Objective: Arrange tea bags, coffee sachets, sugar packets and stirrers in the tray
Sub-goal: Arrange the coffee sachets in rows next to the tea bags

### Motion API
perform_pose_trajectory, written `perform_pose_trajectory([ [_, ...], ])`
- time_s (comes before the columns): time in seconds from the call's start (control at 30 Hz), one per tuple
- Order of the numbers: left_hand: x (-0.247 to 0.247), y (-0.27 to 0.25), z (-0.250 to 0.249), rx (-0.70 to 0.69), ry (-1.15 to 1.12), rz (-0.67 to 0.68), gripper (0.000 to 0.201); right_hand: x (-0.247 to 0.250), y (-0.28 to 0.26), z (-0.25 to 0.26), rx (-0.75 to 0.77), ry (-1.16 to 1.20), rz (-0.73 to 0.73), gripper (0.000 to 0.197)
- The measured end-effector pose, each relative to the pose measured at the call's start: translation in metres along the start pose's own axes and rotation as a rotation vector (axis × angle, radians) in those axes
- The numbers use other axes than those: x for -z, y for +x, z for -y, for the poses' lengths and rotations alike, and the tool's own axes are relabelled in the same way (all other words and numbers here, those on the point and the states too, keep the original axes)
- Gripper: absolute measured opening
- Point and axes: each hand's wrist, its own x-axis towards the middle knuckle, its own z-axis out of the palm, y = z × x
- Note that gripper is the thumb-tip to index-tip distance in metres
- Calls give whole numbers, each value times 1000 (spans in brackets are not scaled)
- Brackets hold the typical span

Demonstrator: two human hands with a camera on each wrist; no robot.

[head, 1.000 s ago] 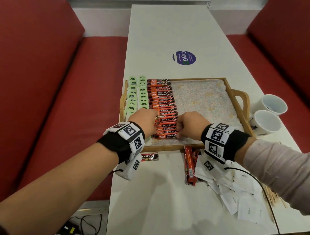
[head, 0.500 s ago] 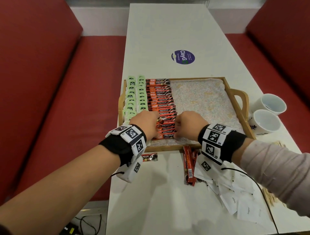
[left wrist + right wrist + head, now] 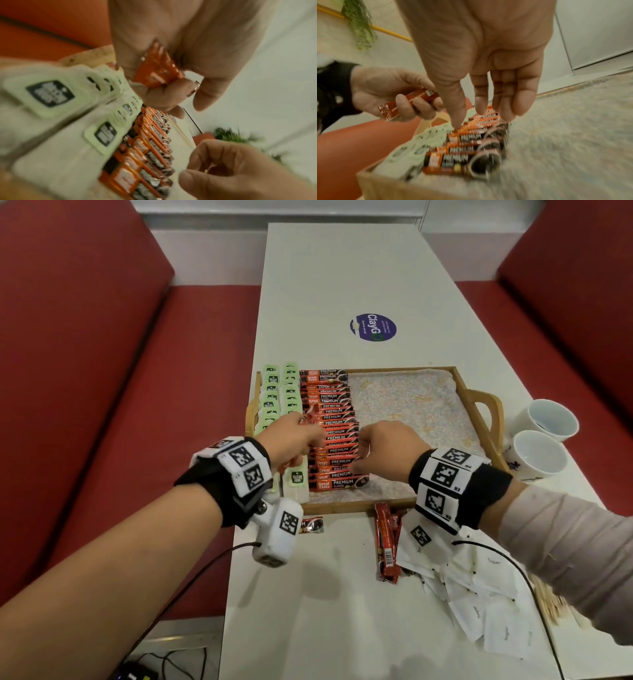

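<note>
A wooden tray (image 3: 411,368) lies on the white table. At its left are two columns of green tea bags (image 3: 281,392), then a long overlapping row of orange coffee sachets (image 3: 334,419). My left hand (image 3: 301,426) hovers above the row's left side and grips a small bundle of orange sachets (image 3: 157,67), also seen from the right wrist as the bundle (image 3: 412,100). My right hand (image 3: 488,108) hangs over the row's right side with fingers (image 3: 518,97) relaxed and pointing down, holding nothing.
On the table in front of the tray lie loose red sachets (image 3: 387,539), one stray sachet (image 3: 311,525), a heap of white sugar packets (image 3: 479,604) and wooden stirrers (image 3: 555,607). Two white cups (image 3: 548,419) stand right of the tray. Red benches flank the table.
My left hand has risen off the near end of the sachet row with sachets in its grip. The right hand has lifted slightly and its fingers have loosened.
</note>
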Motion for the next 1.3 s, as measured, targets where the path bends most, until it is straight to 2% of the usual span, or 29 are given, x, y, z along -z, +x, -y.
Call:
perform_pose_trajectory([
  [0.07,5,-3,-4,128,-352,85,14,7,-1,4,11,22,-60,23],
  [0.17,6,-4,-5,140,-581,144,20,13,-2,13,40,56,-135,20],
  [0.37,2,-7,-4,59,-698,105,9,14,-7,29,102,183,-190,14],
  [0.47,-3,-6,-2,30,-709,53,6,11,-12,37,118,304,-163,23],
  [0.6,-12,-8,-2,-2,-745,-7,8,5,-18,48,125,334,-125,37],
  [0.7,-9,-9,-2,-5,-733,4,12,4,-15,46,102,369,-144,31],
  [0.8,-4,-9,0,-19,-748,25,32,7,-12,41,51,420,-125,28],
  [0.9,0,-11,1,-40,-702,11,23,10,-9,34,40,419,-113,26],
  [1.1,3,-10,6,-91,-508,-63,22,16,-4,25,28,416,-37,27],
  [1.2,3,-11,8,-147,-384,-80,9,18,-6,23,30,413,-9,17],
  [1.3,3,-12,8,-190,-253,-67,12,19,-6,21,37,372,-27,14],
])
